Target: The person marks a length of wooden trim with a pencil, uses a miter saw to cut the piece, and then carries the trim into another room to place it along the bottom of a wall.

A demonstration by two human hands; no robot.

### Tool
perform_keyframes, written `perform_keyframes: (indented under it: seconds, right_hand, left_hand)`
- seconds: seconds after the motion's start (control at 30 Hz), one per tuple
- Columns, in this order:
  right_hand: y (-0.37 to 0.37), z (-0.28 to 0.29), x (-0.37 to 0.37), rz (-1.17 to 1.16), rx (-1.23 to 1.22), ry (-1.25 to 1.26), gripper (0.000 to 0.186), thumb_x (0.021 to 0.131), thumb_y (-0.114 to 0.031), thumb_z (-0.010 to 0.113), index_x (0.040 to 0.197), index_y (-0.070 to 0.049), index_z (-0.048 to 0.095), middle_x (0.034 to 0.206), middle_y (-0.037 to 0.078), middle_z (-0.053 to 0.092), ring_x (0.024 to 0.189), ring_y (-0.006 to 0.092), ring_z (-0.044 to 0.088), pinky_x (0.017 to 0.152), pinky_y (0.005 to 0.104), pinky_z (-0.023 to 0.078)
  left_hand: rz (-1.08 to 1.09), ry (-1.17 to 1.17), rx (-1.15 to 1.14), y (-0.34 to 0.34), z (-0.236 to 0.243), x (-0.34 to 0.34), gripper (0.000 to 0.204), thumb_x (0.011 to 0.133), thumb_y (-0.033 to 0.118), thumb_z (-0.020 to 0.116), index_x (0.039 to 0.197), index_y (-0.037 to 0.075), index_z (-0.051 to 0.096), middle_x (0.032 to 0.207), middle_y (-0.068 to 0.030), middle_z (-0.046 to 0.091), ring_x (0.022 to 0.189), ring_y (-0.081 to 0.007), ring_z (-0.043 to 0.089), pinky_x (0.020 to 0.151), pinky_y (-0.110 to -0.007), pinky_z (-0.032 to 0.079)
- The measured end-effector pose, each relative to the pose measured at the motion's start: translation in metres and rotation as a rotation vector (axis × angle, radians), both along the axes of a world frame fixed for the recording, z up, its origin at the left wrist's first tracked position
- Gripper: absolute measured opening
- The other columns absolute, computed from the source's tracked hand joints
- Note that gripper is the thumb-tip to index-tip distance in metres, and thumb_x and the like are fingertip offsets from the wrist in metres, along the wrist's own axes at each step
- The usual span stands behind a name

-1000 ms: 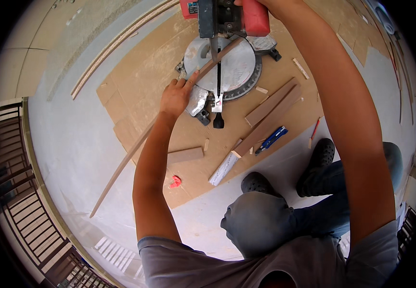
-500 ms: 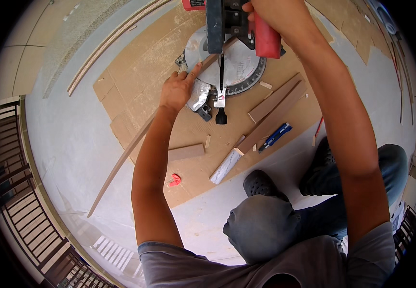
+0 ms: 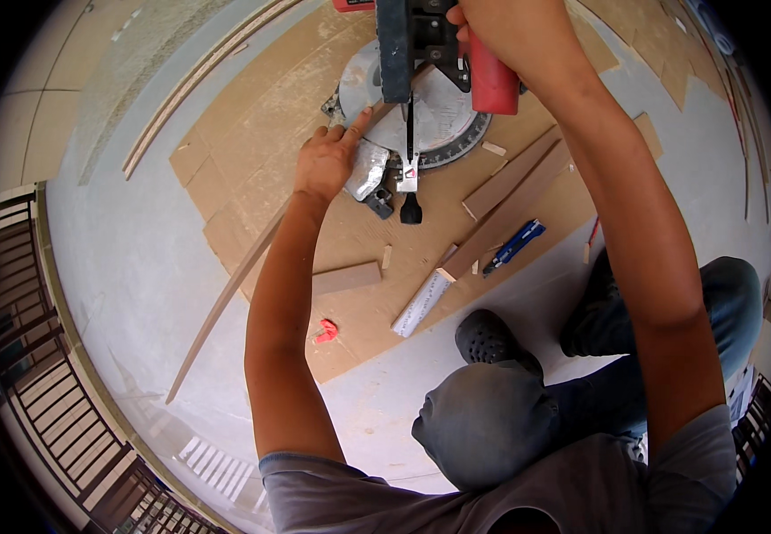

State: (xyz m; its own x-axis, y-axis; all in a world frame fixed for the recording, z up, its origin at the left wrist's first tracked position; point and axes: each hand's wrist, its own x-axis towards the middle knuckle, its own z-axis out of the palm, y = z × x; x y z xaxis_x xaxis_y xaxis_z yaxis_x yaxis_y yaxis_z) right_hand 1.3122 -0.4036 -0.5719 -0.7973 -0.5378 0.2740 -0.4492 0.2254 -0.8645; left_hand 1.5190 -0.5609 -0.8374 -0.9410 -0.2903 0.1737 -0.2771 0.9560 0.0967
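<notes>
right hand (image 3: 514, 31) grips saw handle (image 3: 492, 80) | blade hidden (saw top cropped)

Bright even daylight, sharp centre, fisheye-bent black rim.

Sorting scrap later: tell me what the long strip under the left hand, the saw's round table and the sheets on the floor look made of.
Long strip: looks like wood or fibreboard trim, matte brown, thin and straight.
Round saw table: appears cast metal, dull grey, with a graduated rim.
Floor sheets: probably cardboard, flat tan, with cut edges.
Left hand presses the strip; right hand grips the red handle, likely plastic.
</notes>
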Motion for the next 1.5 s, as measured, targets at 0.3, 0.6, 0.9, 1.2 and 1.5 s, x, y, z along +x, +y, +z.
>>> perform_keyframes:
  seconds: [0.3,0.6,0.9,1.2,1.5]
  right_hand:
    - [0.016,0.003,0.011,0.065,-0.046,-0.034,0.043,0.097,-0.010,0.056,0.138,-0.001,0.043,0.085,0.022,0.066,0.064,0.0294,0.068,0.062,0.0439,0.056]
    - [0.007,-0.014,-0.003,-0.024,0.033,0.104,0.046,0.097,-0.015,0.058,0.139,-0.001,0.043,0.111,0.036,0.067,0.108,0.0502,0.066,0.096,0.0510,0.052]
    - [0.009,-0.012,0.003,-0.031,0.050,0.067,0.047,0.098,-0.013,0.056,0.141,0.000,0.042,0.112,0.037,0.066,0.108,0.0505,0.066,0.097,0.0508,0.051]
    - [0.014,-0.026,0.002,-0.016,0.021,0.166,0.048,0.097,-0.012,0.057,0.141,-0.002,0.040,0.113,0.038,0.065,0.109,0.0529,0.064,0.097,0.0517,0.050]
    - [0.028,-0.033,0.026,0.036,-0.047,-0.050,0.047,0.098,-0.009,0.058,0.141,-0.009,0.038,0.111,0.033,0.066,0.105,0.0535,0.065,0.092,0.0528,0.051]
  left_hand:
    - [-0.014,-0.003,0.019,-0.001,0.002,0.000,0.075,0.086,0.008,0.064,0.156,0.029,0.048,0.099,-0.0071,0.069,0.091,-0.0309,0.065,0.082,-0.042,0.057]
    - [-0.009,-0.013,0.040,-0.001,0.000,0.000,0.068,0.092,0.010,0.062,0.156,0.031,0.048,0.099,-0.0083,0.070,0.091,-0.0322,0.065,0.082,-0.043,0.057]
    - [-0.019,-0.016,0.035,0.001,0.007,0.000,0.060,0.092,0.009,0.065,0.150,0.021,0.055,0.098,-0.0073,0.068,0.090,-0.0315,0.062,0.085,-0.041,0.055]
    - [-0.027,-0.013,0.036,-0.001,0.004,-0.001,0.075,0.087,0.006,0.062,0.156,0.031,0.048,0.103,-0.0081,0.071,0.093,-0.0323,0.065,0.083,-0.043,0.057]
    - [-0.009,-0.003,0.049,0.000,0.004,0.001,0.036,0.091,0.012,0.065,0.127,0.013,0.069,0.100,-0.0061,0.068,0.093,-0.0312,0.062,0.082,-0.043,0.055]
